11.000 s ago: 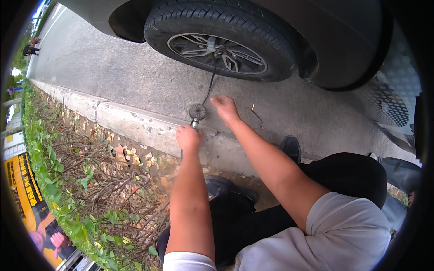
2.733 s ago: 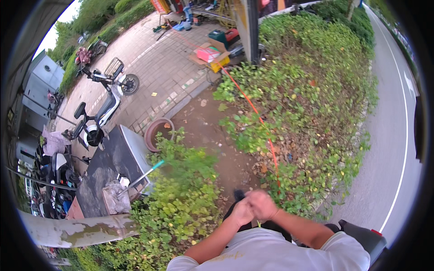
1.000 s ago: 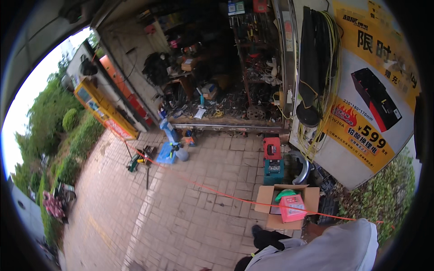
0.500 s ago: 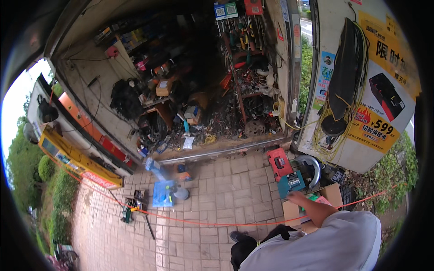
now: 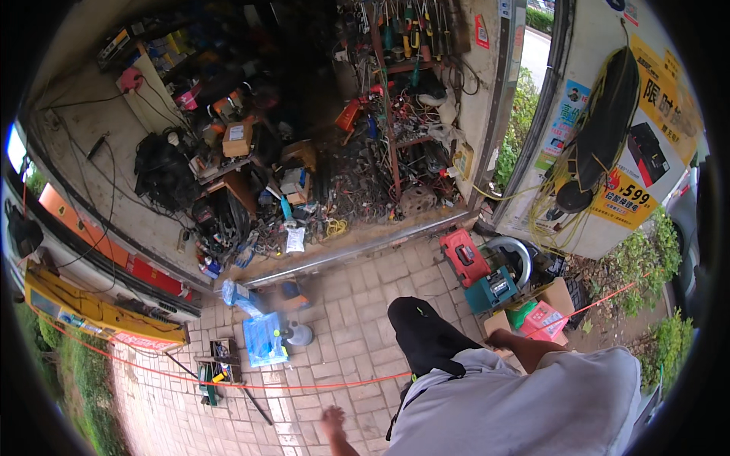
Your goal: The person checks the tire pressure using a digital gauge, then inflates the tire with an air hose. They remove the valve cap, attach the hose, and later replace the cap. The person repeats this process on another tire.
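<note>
My left hand [image 5: 332,420] hangs low over the paving near the lower edge, fingers apart and holding nothing. At my right side, my right hand [image 5: 499,339] is over the edge of an opened cardboard box [image 5: 559,296]; its fingers are too dark and blurred to read. Inside the box lie a pink package [image 5: 544,321] and something green [image 5: 521,315]. Just beyond it stand a teal case with a metal device [image 5: 492,290] and a red hard case [image 5: 464,256]. My black-trousered leg [image 5: 422,327] is bent forward.
An orange rope [image 5: 304,386] stretches across the paving and past my body. A blue package [image 5: 265,338], grey jug [image 5: 299,334] and tool tray [image 5: 226,361] stand left. Ahead, a metal threshold [image 5: 357,253] fronts a cluttered workshop; an open door panel [image 5: 525,216] holds coiled cable.
My left hand has come into view at the bottom. My leg has swung forward, and my right hand stays by the box. The view has shifted.
</note>
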Demonstrator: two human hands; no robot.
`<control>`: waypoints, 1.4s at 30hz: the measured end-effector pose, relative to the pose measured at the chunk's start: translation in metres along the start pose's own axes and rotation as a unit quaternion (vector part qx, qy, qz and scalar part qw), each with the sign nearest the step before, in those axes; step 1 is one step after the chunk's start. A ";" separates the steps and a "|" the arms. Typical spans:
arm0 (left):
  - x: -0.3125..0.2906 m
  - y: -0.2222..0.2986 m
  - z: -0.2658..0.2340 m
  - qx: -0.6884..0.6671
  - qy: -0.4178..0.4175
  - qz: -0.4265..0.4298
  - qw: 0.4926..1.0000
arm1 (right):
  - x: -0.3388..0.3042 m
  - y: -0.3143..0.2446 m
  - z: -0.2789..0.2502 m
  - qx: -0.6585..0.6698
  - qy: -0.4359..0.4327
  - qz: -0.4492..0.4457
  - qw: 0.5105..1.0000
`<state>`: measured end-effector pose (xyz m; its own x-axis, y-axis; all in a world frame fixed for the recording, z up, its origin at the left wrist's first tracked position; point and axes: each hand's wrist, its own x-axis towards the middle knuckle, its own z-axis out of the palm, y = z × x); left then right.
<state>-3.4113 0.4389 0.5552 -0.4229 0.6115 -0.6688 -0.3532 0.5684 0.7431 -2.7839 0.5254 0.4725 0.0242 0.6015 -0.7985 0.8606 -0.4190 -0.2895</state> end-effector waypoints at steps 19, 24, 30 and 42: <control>0.315 0.244 0.294 0.190 -0.014 -0.092 0.977 | 0.257 -0.449 -0.460 0.128 0.194 -0.263 0.936; 0.355 0.320 0.321 0.261 -0.073 -0.001 0.962 | 0.163 -0.543 -0.634 0.031 0.451 -0.412 0.792; 0.414 0.497 0.435 0.463 -0.166 0.354 0.795 | 0.097 -0.609 -0.824 -0.375 0.664 -0.406 0.504; 0.350 0.884 0.851 0.139 -0.470 0.471 0.734 | 0.108 -0.631 -0.909 -0.510 0.605 -0.362 0.492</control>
<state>-3.1616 1.6238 0.9574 0.4380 0.8406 0.3188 -0.0339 -0.3389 0.9402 -2.8616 1.4725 1.0483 -0.7236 0.5650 0.3965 0.6584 0.3925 0.6422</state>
